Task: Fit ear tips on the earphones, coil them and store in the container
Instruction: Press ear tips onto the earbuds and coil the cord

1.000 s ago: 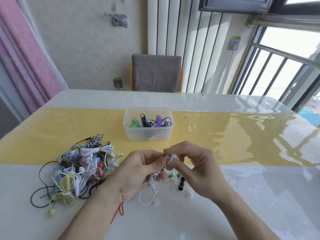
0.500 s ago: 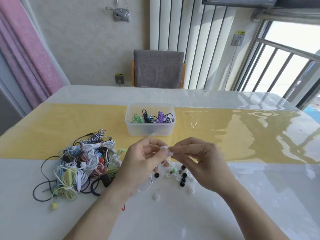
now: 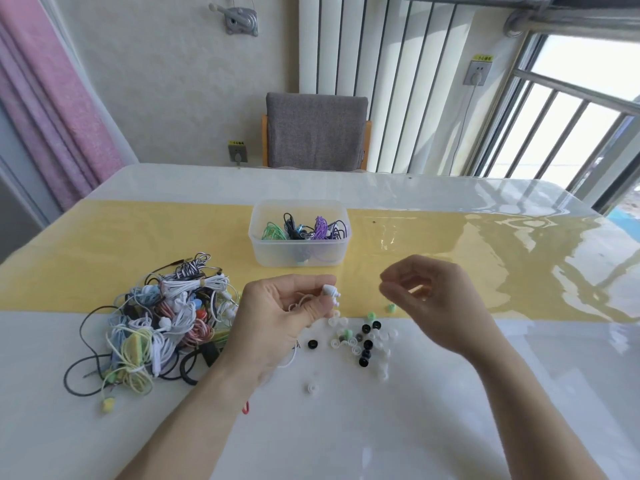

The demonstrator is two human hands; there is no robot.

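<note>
My left hand (image 3: pixel 277 317) pinches a white earphone (image 3: pixel 331 292) between thumb and forefinger, its thin white cord running down through the palm to the table. My right hand (image 3: pixel 429 299) hovers to the right of it, apart from the earbud, fingers loosely curled and holding nothing. Below the hands lie several loose ear tips (image 3: pixel 360 341) in black, white and green. A clear plastic container (image 3: pixel 299 252) behind the hands holds coiled green, black and purple earphones. A tangled pile of earphones (image 3: pixel 156 320) lies to the left.
A yellow runner (image 3: pixel 450 258) crosses the glossy white table (image 3: pixel 485 393). One white ear tip (image 3: pixel 312 387) lies alone near my left wrist. A grey chair (image 3: pixel 317 131) stands at the table's far side, a railing and window at the right.
My right hand has let go of the earbud and drawn away to the right. My left hand keeps hold of the earphone. The view has tilted up slightly.
</note>
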